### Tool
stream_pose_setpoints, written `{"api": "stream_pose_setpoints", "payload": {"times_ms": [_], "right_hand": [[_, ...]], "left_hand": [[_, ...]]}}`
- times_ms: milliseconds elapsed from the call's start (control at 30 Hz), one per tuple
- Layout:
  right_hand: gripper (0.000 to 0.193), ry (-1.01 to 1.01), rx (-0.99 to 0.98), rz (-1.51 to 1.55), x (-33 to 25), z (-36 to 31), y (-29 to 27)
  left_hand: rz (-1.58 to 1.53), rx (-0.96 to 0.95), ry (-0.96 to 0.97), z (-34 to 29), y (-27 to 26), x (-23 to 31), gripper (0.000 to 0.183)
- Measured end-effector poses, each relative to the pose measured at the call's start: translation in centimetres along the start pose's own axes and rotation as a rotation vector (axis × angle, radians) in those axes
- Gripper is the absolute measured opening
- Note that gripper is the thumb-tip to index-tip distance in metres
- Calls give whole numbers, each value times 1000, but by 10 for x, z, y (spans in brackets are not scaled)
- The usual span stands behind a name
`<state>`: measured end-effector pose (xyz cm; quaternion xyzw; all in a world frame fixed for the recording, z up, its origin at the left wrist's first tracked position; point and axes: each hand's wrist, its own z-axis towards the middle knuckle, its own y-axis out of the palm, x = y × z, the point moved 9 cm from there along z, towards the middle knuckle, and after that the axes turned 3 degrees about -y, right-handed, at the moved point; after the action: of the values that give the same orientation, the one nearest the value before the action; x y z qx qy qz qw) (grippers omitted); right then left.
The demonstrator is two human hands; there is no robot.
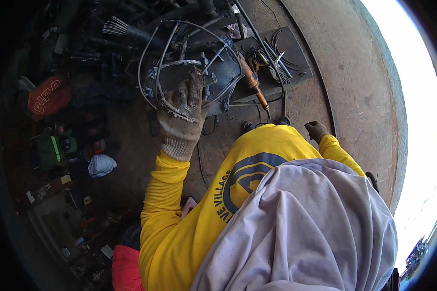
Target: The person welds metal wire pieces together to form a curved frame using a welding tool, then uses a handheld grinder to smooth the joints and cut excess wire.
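My left hand, in a worn brown knit glove, is at the near side of a round metal frame of bent rods. Its index finger stretches up to a curved bar inside the frame, while the other fingers look curled at the frame's lower edge; their tips are hidden. A short open tube sits just right of that finger. Off to the right, my right hand, gloved too, hangs out from my body with its fingers curled and nothing visible in them. An orange-brown electrode holder lies right of the frame, its cable attached.
Thin metal rods lie on a dark box at the right. More rods bunch at the far left. A black cable crosses the concrete floor. Clothes, a red-orange bag and a pale cloth bundle crowd the left.
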<state>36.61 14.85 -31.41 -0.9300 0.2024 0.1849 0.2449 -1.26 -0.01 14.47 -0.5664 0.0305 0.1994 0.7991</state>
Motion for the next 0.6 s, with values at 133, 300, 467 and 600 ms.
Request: {"api": "stream_pose_setpoints", "payload": {"times_ms": [133, 300, 467, 600], "right_hand": [[53, -18, -8, -25, -6, 1, -2], [52, -21, -9, -32, -15, -3, -4], [51, -45, -14, -23, -11, 5, -4], [50, -25, -25, -16, -12, 4, 1]], "left_hand": [[5, -19, 3, -4, 9, -2, 88], [-25, -19, 18, -4, 14, -1, 90], [-113, 5, 23, 4, 22, -9, 96], [-132, -77, 6, 21, 26, -17, 97]]}}
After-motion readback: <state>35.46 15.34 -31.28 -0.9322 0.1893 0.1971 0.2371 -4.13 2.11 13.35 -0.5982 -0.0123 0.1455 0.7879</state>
